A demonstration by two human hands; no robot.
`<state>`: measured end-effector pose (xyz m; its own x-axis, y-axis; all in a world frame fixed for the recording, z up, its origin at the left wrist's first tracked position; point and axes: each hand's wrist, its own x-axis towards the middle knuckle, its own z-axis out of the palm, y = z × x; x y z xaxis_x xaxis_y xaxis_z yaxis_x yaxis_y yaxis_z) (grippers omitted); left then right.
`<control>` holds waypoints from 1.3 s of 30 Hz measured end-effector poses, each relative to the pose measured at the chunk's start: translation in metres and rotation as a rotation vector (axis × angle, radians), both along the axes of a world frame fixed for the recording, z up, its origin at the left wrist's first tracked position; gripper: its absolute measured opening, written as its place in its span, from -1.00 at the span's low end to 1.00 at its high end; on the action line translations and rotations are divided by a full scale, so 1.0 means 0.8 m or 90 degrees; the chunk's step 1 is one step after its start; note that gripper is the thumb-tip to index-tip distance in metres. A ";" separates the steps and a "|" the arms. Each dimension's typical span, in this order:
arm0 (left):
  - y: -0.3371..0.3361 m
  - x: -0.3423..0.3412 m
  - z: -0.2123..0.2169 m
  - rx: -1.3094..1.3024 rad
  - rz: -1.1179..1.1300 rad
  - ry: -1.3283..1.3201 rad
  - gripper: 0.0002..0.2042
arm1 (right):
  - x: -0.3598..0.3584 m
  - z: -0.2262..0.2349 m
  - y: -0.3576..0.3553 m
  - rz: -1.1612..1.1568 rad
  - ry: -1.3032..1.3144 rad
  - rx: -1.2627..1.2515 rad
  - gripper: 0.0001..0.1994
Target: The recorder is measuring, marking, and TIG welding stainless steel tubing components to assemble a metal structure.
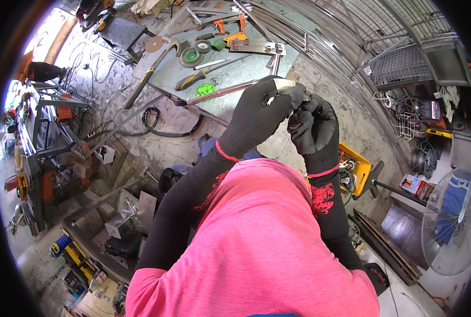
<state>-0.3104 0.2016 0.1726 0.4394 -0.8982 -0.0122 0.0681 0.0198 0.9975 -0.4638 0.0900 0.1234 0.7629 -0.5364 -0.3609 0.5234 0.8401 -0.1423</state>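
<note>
While both hands are up in front of the pink shirt, the left hand in its black glove has its fingers pinched together on a small pale piece, and the right hand curls closed right against it, touching the same spot. I think the person is fixing or wrapping the little piece at the fingertips, and the next bit needs a slow, careful pinch so it does not slip. Just past the hands, a long thin metal rod lies on the grey desk, near a green disc.
</note>
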 end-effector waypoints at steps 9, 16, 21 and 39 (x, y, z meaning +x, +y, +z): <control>0.007 0.003 0.010 0.067 -0.016 0.028 -0.68 | -0.002 0.003 0.003 -0.004 0.000 -0.028 -0.77; 0.008 0.003 0.004 0.038 -0.017 0.005 -0.71 | -0.003 -0.006 0.001 -0.019 0.040 -0.052 -0.77; 0.011 0.004 -0.002 0.029 -0.023 0.052 -0.73 | -0.002 -0.002 0.006 -0.014 -0.003 -0.022 -0.77; -0.009 0.016 -0.062 -0.091 -0.047 0.067 -0.69 | 0.005 0.002 0.024 0.003 0.053 -0.164 -0.68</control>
<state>-0.2980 0.1942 0.1228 0.3756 -0.9237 0.0751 0.1778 0.1514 0.9724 -0.4602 0.1094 0.1253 0.7392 -0.6152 -0.2742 0.4973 0.7731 -0.3938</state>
